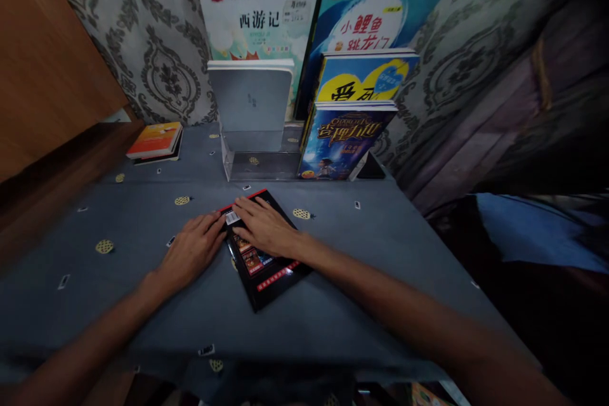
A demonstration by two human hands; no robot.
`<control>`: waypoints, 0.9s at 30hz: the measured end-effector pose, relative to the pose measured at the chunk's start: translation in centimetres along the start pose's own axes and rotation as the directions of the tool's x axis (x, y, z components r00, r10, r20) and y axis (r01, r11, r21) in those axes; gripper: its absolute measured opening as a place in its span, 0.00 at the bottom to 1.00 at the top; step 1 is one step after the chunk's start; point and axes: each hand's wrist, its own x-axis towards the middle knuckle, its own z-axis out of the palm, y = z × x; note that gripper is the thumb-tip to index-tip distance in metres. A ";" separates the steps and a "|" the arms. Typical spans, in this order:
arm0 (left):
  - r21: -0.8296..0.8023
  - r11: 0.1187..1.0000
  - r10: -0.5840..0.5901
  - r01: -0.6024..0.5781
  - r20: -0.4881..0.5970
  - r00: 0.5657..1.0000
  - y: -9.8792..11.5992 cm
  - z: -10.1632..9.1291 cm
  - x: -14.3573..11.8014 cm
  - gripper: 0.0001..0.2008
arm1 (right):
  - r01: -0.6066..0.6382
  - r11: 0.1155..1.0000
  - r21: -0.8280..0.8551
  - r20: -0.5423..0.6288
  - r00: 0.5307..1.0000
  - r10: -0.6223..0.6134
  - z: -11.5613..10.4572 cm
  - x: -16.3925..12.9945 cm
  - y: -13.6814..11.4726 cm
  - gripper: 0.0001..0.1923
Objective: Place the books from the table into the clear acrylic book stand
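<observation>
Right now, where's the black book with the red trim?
Head view: the black book lies flat mid-table on the grey cloth, under the right hand, the left hand at its left edge, in front of the clear stand.

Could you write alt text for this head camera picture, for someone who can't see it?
Two bare hands rest on a black book lying flat on a grey-clothed table: right hand on its cover, left hand at its left edge. Behind, colourful books stand in a clear rack.

One head-worn view — looking forward and down (close) over the table (380, 247).
</observation>
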 end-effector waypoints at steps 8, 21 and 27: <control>-0.042 0.997 -0.060 0.063 0.070 0.996 0.1 0.3 0.6 0.26 | -0.233 0.973 0.002 0.008 0.973 0.233 -1.5 -2.5 4.0 0.28; -0.085 0.994 -0.047 0.066 0.204 0.978 -1.5 1.1 6.4 0.23 | -0.223 0.970 0.092 -0.088 0.969 0.231 -1.0 -4.0 8.4 0.28; -0.107 0.994 0.042 -0.025 0.167 0.985 -1.3 1.8 8.0 0.21 | -0.151 0.973 0.172 -0.137 0.975 0.175 -0.7 -4.0 10.0 0.25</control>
